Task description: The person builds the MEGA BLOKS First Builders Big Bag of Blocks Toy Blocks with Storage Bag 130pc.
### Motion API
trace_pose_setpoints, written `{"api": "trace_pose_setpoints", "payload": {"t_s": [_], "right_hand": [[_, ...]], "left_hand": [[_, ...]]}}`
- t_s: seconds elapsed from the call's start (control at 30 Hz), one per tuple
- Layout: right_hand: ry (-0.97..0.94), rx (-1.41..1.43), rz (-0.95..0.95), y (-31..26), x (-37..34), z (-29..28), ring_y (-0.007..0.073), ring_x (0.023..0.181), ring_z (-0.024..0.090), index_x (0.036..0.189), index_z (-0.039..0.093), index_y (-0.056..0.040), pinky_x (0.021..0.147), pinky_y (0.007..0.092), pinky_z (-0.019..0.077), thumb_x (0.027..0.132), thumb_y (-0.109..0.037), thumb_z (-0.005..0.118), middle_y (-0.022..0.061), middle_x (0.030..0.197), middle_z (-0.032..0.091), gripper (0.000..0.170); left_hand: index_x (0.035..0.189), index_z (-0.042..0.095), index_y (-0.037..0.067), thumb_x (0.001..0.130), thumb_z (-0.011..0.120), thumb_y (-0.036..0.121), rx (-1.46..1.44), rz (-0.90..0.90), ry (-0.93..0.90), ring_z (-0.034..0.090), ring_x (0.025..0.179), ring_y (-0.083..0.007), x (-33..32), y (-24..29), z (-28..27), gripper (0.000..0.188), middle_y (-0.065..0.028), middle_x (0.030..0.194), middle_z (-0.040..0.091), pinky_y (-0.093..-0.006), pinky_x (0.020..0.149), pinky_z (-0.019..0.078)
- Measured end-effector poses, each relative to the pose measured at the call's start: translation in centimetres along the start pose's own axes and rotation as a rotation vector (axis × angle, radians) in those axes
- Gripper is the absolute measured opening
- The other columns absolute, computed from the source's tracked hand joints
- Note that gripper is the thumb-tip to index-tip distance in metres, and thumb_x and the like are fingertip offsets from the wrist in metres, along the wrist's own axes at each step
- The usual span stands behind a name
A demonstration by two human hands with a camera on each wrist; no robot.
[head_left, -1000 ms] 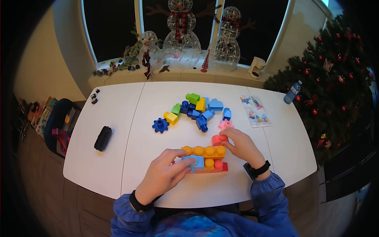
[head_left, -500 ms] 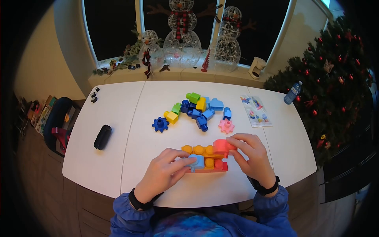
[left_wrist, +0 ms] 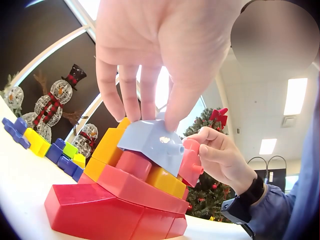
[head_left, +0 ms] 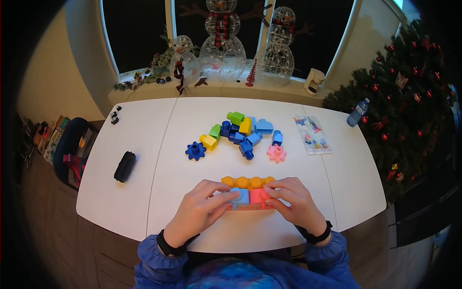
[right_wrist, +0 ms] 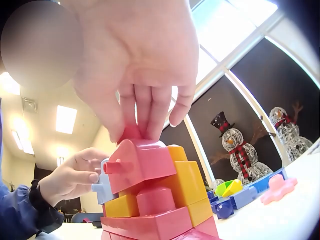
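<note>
A stacked block build with a red base [left_wrist: 110, 215] and orange blocks [head_left: 242, 182] stands near the table's front edge. My left hand [head_left: 201, 212] pinches the light blue block [left_wrist: 152, 142] on its near left side. Beside it, my right hand [head_left: 297, 206] pinches a pink-red block [right_wrist: 142, 162] by its top stud. In the right wrist view that block sits tilted over a pink stud [right_wrist: 156, 201] and a yellow-orange one; whether it is fully seated I cannot tell. Both blocks have a small peg on the near side.
Behind the build lie loose blue, green and yellow blocks [head_left: 245, 126], a blue gear piece [head_left: 195, 151] and a pink gear piece [head_left: 276, 153]. A black case [head_left: 125, 166] lies left; a picture sheet [head_left: 313, 135] and a bottle [head_left: 358, 112] are at the right.
My right hand has lifted the pink-red block from beside the pink gear and brought it toward me and left, onto the build beside the light blue block. My left hand has stayed there.
</note>
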State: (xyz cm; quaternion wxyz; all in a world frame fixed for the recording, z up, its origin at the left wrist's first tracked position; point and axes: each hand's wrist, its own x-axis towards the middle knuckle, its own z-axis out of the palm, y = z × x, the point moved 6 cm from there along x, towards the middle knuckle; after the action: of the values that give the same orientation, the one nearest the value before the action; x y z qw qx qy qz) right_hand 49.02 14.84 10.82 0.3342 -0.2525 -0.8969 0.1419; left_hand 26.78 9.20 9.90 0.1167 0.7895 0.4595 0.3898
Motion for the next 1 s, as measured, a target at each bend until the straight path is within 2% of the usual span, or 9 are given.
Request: {"api": "trace_pose_setpoints", "payload": {"t_s": [0.17,0.37,0.47,0.57,0.63,0.73,0.83,0.93,1.0], "right_hand": [[0.070,0.017,-0.001,0.0,0.2,0.0,0.0290,0.100,0.070,0.107,0.072,-0.0052,0.092,0.0394,0.0525,0.082,-0.007,0.082,0.0118,0.118,0.071,0.027],[0.081,0.188,0.045,0.9,0.3,0.6,0.0348,0.116,0.070,0.103,0.072,-0.0032,0.095,0.0409,0.0587,0.080,0.005,0.081,0.0143,0.116,0.073,0.027],[0.094,0.182,0.060,0.9,0.2,0.6,0.0353,0.117,0.069,0.103,0.072,-0.0024,0.095,0.0416,0.0585,0.079,0.005,0.081,0.0143,0.113,0.074,0.026],[0.106,0.157,0.036,0.8,0.1,0.6,0.0355,0.115,0.070,0.103,0.072,-0.0003,0.094,0.0417,0.0579,0.083,-0.002,0.081,0.0154,0.108,0.074,0.022],[0.108,0.148,0.038,0.8,0.1,0.7,0.0356,0.115,0.070,0.103,0.072,-0.0002,0.094,0.0420,0.0578,0.083,-0.002,0.081,0.0153,0.107,0.074,0.022],[0.114,0.154,0.045,0.8,0.1,0.6,0.0359,0.115,0.070,0.102,0.072,0.0000,0.094,0.0422,0.0579,0.083,-0.003,0.081,0.0153,0.107,0.074,0.021],[0.111,0.165,0.056,0.7,0.2,0.5,0.0362,0.115,0.070,0.102,0.072,0.0002,0.094,0.0421,0.0580,0.084,-0.003,0.081,0.0153,0.107,0.074,0.021],[0.107,0.167,0.060,0.7,0.1,0.6,0.0363,0.115,0.070,0.102,0.073,0.0001,0.094,0.0420,0.0582,0.084,-0.003,0.081,0.0153,0.108,0.074,0.021],[0.107,0.165,0.058,0.8,0.1,0.6,0.0363,0.115,0.069,0.103,0.073,0.0001,0.094,0.0420,0.0582,0.084,-0.003,0.081,0.0154,0.108,0.074,0.021]], "left_hand": [[0.118,0.075,0.013,0.078,0.081,-0.002,-0.008,0.001,0.009,0.065,0.100,-0.0262,0.2,-0.1,0.0,0.043,-0.0078,0.110,0.069,-0.0355,0.078,0.0573],[0.119,0.075,0.013,0.078,0.083,0.001,-0.001,0.010,0.001,0.066,0.100,-0.0261,0.5,-0.2,0.0,0.043,-0.0077,0.109,0.069,-0.0359,0.078,0.0570],[0.119,0.074,0.010,0.083,0.081,0.004,-0.022,0.066,-0.086,0.067,0.098,-0.0267,1.2,-0.6,-0.6,0.037,-0.0097,0.110,0.070,-0.0359,0.080,0.0570],[0.122,0.071,0.006,0.089,0.078,0.008,-0.152,-0.150,0.123,0.068,0.098,-0.0281,3.9,-6.3,-2.0,0.033,-0.0120,0.112,0.071,-0.0360,0.083,0.0566],[0.125,0.068,0.002,0.093,0.077,0.019,0.032,-0.217,0.228,0.068,0.100,-0.0298,6.0,-10.6,-2.1,0.037,-0.0143,0.115,0.071,-0.0391,0.087,0.0559],[0.129,0.066,0.002,0.090,0.078,0.039,0.437,-0.309,0.118,0.069,0.102,-0.0318,7.4,-17.9,-0.5,0.055,-0.0160,0.118,0.071,-0.0435,0.088,0.0540],[0.126,0.068,0.003,0.082,0.079,0.058,0.534,-0.511,-0.088,0.070,0.100,-0.0333,8.4,-20.5,0.4,0.071,-0.0157,0.113,0.073,-0.0468,0.089,0.0520],[0.122,0.069,0.004,0.075,0.080,0.062,0.497,-0.680,-0.340,0.069,0.103,-0.0337,9.0,-21.8,1.1,0.075,-0.0145,0.108,0.074,-0.0559,0.090,0.0474],[0.116,0.071,0.005,0.075,0.081,0.060,0.522,-0.660,-0.346,0.070,0.098,-0.0338,9.3,-21.7,1.2,0.069,-0.0138,0.104,0.075,-0.0505,0.086,0.0508]]}}
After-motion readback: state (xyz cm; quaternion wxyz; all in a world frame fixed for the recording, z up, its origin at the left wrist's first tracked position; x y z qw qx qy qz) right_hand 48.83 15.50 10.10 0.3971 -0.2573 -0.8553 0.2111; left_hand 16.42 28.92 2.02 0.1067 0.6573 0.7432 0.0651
